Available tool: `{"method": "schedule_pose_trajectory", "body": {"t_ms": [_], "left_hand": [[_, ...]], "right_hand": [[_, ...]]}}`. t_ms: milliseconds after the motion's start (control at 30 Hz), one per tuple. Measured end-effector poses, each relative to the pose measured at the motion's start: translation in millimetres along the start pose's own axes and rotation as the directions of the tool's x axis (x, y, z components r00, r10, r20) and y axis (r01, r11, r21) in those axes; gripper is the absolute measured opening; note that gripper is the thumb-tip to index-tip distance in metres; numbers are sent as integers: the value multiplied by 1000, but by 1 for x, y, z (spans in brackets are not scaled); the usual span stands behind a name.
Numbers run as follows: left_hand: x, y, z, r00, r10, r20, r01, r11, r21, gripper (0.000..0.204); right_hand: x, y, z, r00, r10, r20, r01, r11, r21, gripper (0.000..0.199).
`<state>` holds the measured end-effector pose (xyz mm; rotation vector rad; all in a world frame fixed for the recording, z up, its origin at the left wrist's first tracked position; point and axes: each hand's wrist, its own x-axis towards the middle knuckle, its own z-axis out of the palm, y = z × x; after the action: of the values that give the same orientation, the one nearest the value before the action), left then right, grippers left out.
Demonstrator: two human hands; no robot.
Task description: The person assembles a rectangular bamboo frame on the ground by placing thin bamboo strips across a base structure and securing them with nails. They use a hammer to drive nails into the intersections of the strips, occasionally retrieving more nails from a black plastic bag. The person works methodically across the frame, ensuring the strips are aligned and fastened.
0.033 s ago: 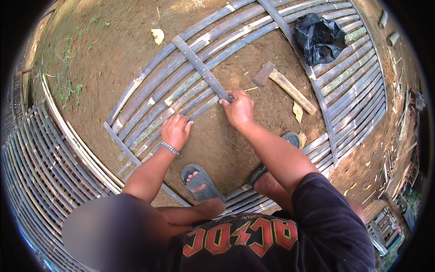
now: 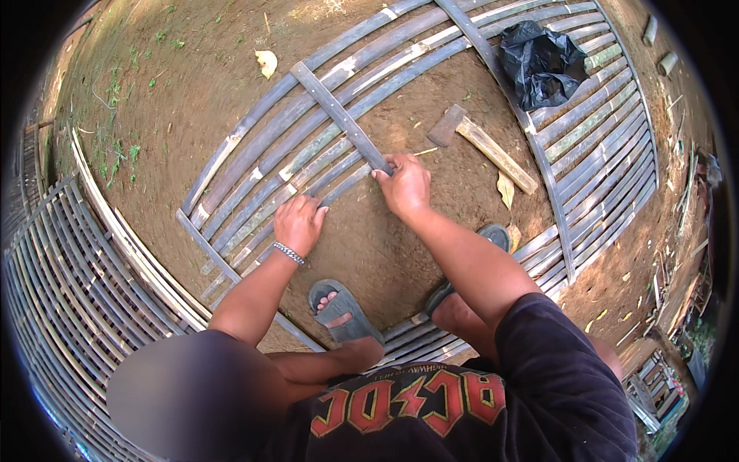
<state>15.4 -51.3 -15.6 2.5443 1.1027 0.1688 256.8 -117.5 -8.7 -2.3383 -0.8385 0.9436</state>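
Observation:
A frame of split bamboo slats lies on the ground around my feet. My left hand point(image 2: 299, 225), a chain bracelet at its wrist, has its fingers curled over a bamboo slat point(image 2: 339, 185) on the inner side of the frame. Farther right, my right hand point(image 2: 406, 186) grips the lower end of a dark bamboo crosspiece point(image 2: 342, 115), where it meets that slat. My palms hide part of both grips. Beyond the right hand a hatchet point(image 2: 496, 158) with a wooden handle rests on the soil, touched by neither hand.
A black plastic bag point(image 2: 539, 65) sits on the frame's far right slats. Another bamboo panel point(image 2: 85, 300) leans or lies at left. My sandalled left foot point(image 2: 342, 312) is inside the frame. Dry leaves point(image 2: 506, 189) and bamboo offcuts point(image 2: 667, 65) dot the dirt.

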Motion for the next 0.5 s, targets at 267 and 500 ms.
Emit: {"method": "schedule_pose_trajectory", "body": {"t_ms": [267,500], "left_hand": [[-1,2,-5,1000,-23,-11,23,1000,-11,33],[1,22,-1,997,-72,-22,72,997,-2,39]], "right_hand": [[4,20,-37,963,-139,232,100,979,175,48],[8,65,-151,735,-405,543,569,804,-171,45]]}}
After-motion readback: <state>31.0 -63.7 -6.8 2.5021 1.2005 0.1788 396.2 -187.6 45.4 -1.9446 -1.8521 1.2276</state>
